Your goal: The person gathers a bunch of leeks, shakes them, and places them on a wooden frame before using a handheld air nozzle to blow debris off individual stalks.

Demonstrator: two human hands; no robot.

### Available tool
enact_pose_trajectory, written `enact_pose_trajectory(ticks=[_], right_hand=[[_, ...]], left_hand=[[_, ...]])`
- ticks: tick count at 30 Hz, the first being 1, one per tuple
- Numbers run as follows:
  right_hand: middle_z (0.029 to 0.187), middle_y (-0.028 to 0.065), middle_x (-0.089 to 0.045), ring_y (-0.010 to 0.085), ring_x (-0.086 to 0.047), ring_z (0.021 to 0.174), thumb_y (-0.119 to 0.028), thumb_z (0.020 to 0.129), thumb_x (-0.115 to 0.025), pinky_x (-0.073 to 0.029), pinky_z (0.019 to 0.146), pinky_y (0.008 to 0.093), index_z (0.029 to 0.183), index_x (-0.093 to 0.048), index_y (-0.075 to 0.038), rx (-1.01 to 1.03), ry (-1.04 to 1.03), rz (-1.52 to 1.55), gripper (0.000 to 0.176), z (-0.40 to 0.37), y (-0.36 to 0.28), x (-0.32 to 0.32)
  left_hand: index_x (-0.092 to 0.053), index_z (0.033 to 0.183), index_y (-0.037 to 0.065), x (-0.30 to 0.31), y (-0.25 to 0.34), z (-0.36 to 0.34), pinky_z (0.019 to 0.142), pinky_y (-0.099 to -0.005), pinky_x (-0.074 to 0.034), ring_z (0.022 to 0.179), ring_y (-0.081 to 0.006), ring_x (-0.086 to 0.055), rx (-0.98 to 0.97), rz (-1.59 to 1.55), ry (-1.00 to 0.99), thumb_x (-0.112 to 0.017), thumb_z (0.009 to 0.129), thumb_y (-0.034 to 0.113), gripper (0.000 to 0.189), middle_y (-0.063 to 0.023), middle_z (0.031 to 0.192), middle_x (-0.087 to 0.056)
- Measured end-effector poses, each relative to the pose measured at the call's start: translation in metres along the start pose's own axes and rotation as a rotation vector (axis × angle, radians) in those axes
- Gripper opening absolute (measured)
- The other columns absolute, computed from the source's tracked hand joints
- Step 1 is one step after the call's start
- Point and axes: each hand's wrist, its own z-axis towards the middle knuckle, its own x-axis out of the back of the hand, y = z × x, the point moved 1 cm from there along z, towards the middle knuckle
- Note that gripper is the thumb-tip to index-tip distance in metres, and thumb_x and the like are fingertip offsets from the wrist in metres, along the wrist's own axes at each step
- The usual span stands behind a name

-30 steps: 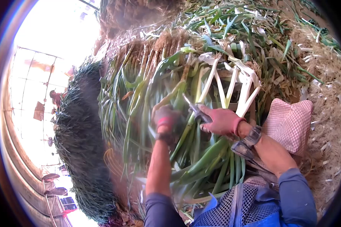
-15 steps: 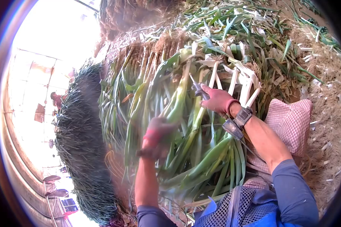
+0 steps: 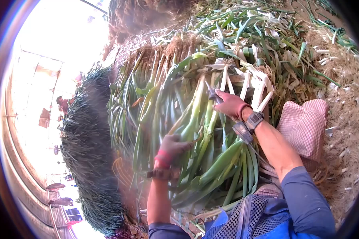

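Note:
My left hand (image 3: 173,149), in a grey and pink glove, is closed around the green leaves of a leek (image 3: 196,104). Its pale stem points up and away from me, and its lower leaves are partly hidden by the hand. My right hand (image 3: 230,105), in a pinkish glove, grips a dark tool with a thin pointed tip (image 3: 212,94), close beside the leek's stem. Below that wrist hangs a dark device (image 3: 243,132) with a cable or hose. Several peeled white leek stems (image 3: 259,95) lie just beyond my right hand.
Untrimmed leeks with brown roots (image 3: 175,46) lie in a row ahead. A tall stack of green leaves (image 3: 90,147) stands at left. Stripped leaves (image 3: 263,36) are heaped at the back right. A checkered cushion (image 3: 302,127) sits by my right arm. Another person (image 3: 63,104) is far left.
My left hand has come down slightly toward me, and the leek has shifted the same way. My right hand with the tool has hardly moved.

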Motion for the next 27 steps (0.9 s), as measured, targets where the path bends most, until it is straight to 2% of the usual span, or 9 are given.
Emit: enact_pose_trajectory(ticks=[7, 11, 13, 15, 16, 20, 21, 25, 27], right_hand=[[0.099, 0.0136, -0.073, 0.0252, -0.072, 0.084, -0.047, 0.093, -0.071, -0.056, 0.084, 0.039, 0.17, -0.027, -0.016, 0.191, -0.303, 0.02, 0.093, -0.103, 0.006, -0.002], [0.089, 0.0126, -0.069, 0.0242, -0.071, 0.081, -0.047, 0.095, -0.07, -0.056, 0.081, 0.0398, 0.172, -0.022, -0.018, 0.332, -0.215, -0.12, 0.095, -0.145, 0.013, 0.011], [0.098, 0.0173, -0.073, 0.0333, -0.073, 0.087, -0.045, 0.094, -0.072, -0.056, 0.087, 0.0421, 0.17, -0.027, -0.015, 0.199, -0.2, -0.099, 0.093, -0.158, 0.016, 0.025], [0.109, 0.0221, -0.076, 0.0421, -0.073, 0.1, -0.045, 0.092, -0.073, -0.055, 0.094, 0.0444, 0.167, -0.032, -0.014, 0.428, 0.061, -0.017, 0.091, -0.16, 0.038, 0.024], [0.12, 0.0248, -0.074, 0.044, -0.071, 0.111, -0.046, 0.091, -0.074, -0.054, 0.1, 0.0459, 0.166, -0.036, -0.012, 0.284, -0.078, -0.011, 0.091, -0.173, 0.022, 0.038], [0.117, 0.0247, -0.075, 0.0427, -0.072, 0.11, -0.045, 0.091, -0.074, -0.054, 0.101, 0.046, 0.165, -0.037, -0.013, 0.362, -0.026, -0.097, 0.089, -0.174, 0.039, 0.032], [0.119, 0.0254, -0.074, 0.0431, -0.071, 0.112, -0.044, 0.091, -0.075, -0.054, 0.102, 0.0463, 0.165, -0.038, -0.013, 0.254, 0.007, -0.135, 0.088, -0.173, 0.04, 0.034], [0.124, 0.0279, -0.072, 0.0447, -0.069, 0.117, -0.042, 0.091, -0.075, -0.053, 0.104, 0.0475, 0.164, -0.04, -0.014, 0.222, -0.127, -0.028, 0.086, -0.176, 0.031, 0.04], [0.124, 0.0286, -0.071, 0.045, -0.068, 0.118, -0.041, 0.091, -0.075, -0.053, 0.104, 0.0476, 0.164, -0.04, -0.013, 0.234, -0.098, -0.058, 0.086, -0.17, 0.03, 0.038]], left_hand=[[-0.075, 0.102, -0.009, 0.005, 0.055, -0.024, 0.068, -0.0287, -0.056, 0.073, -0.0127, -0.069, -0.119, -0.194, 0.074, -0.08, 0.081, 0.003, 0.025, -0.0075, 0.089, -0.076], [-0.074, 0.102, -0.009, 0.011, 0.076, -0.02, 0.069, -0.0273, -0.056, 0.073, -0.0118, -0.069, -0.143, -0.129, 0.078, -0.079, 0.08, 0.004, 0.026, -0.0074, 0.088, -0.076], [-0.075, 0.104, -0.008, 0.011, 0.08, -0.013, 0.069, -0.0274, -0.056, 0.072, -0.0121, -0.069, -0.169, -0.068, 0.083, -0.081, 0.08, 0.006, 0.029, -0.0075, 0.088, -0.076], [-0.076, 0.108, -0.008, -0.002, 0.086, -0.013, 0.069, -0.0278, -0.056, 0.072, -0.0126, -0.069, -0.193, -0.026, 0.076, -0.083, 0.079, 0.01, 0.034, -0.0074, 0.087, -0.076], [-0.076, 0.11, -0.008, -0.008, 0.079, -0.004, 0.067, -0.0282, -0.056, 0.071, -0.0128, -0.069, -0.19, -0.054, 0.044, -0.085, 0.079, 0.012, 0.038, -0.0076, 0.088, -0.076], [-0.077, 0.11, -0.006, -0.046, 0.045, 0.033, 0.066, -0.0297, -0.058, 0.071, -0.0131, -0.069, -0.148, 0.097, 0.095, -0.084, 0.082, 0.013, 0.034, -0.0077, 0.085, -0.075], [-0.077, 0.112, -0.005, -0.057, 0.039, 0.036, 0.066, -0.0288, -0.058, 0.072, -0.0137, -0.07, -0.185, 0.252, 0.096, -0.083, 0.085, 0.015, 0.035, -0.0085, 0.085, -0.076], [-0.077, 0.113, -0.001, -0.096, 0.068, -0.017, 0.07, -0.0319, -0.059, 0.077, -0.0169, -0.073, -0.051, 0.15, -0.168, -0.081, 0.088, 0.019, 0.033, -0.0089, 0.093, -0.079], [-0.077, 0.116, 0.004, -0.114, 0.069, -0.038, 0.076, -0.0335, -0.06, 0.082, -0.0173, -0.074, -0.322, 0.514, -0.22, -0.08, 0.091, 0.027, 0.034, -0.0058, 0.095, -0.08]])
